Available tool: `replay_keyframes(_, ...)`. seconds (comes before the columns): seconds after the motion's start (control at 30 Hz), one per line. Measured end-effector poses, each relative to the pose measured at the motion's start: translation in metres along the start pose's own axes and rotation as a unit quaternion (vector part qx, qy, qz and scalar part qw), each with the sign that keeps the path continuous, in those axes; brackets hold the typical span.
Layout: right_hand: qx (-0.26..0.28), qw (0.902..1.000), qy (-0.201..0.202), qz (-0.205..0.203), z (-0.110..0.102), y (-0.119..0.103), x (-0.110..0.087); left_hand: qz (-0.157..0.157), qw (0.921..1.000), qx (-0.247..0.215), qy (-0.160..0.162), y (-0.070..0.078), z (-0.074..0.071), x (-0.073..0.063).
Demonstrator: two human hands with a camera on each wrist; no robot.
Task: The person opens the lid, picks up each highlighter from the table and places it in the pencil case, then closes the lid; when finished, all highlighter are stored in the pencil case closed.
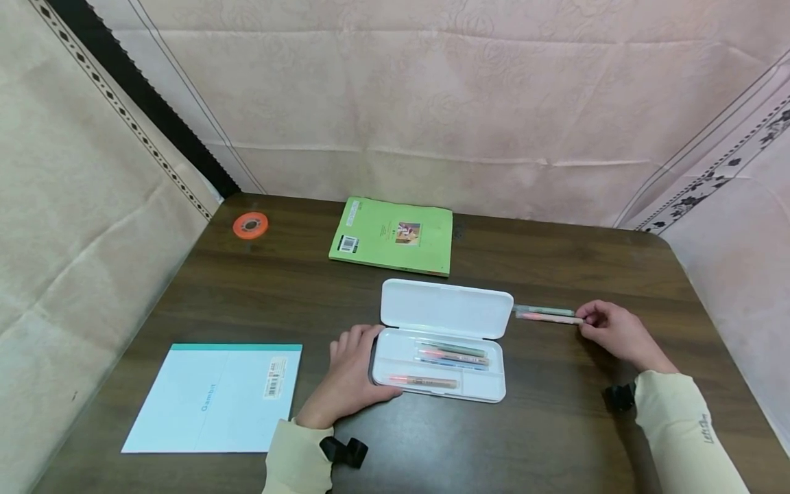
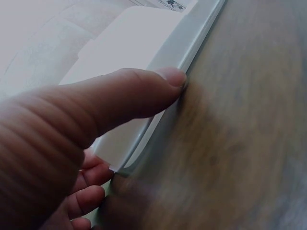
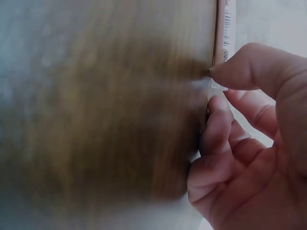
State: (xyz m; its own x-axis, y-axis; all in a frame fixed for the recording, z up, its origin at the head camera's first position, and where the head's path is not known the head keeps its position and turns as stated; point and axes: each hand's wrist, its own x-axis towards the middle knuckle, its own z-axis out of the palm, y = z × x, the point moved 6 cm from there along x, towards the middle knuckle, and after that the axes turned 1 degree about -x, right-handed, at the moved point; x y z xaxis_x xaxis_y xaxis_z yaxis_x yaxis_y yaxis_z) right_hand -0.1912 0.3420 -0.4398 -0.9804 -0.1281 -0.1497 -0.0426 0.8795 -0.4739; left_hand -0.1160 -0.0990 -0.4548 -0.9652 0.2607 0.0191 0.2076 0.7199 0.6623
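Note:
An open white pencil case [image 1: 478, 387] lies on the table with its lid [image 1: 446, 305] folded back. Several gel pens [image 1: 453, 355] sit in its back compartment, and one orange-tipped pen [image 1: 426, 381] lies in the front one. My left hand [image 1: 353, 370] grips the case's left end, thumb [image 2: 139, 91] along the front edge and fingers around the corner. Right of the lid, a pink pen [image 1: 549, 318] and a green pen [image 1: 546, 311] lie side by side. My right hand [image 1: 620, 334] pinches the pink pen's right end, close to the green pen's end.
Behind the case lies a green book [image 1: 382, 240]. A pale blue notebook [image 1: 185, 398] is at the front left, and an orange roll of tape [image 1: 241, 226] near the back left corner. Light patterned cloth [image 1: 401, 89] hangs behind the wooden table [image 1: 555, 439].

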Motion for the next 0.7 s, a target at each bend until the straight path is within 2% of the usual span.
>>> replay_keyframes(0.3,0.016,0.9995,-0.025,-0.011,0.000,0.004,-0.002,0.003,1.0000,0.008,0.002,0.000,0.000,0.000)
replay_keyframes(0.7,0.047,0.9980,-0.040,0.010,0.000,0.011,-0.008,0.002,1.0000,0.007,0.002,-0.001,0.000,-0.001)
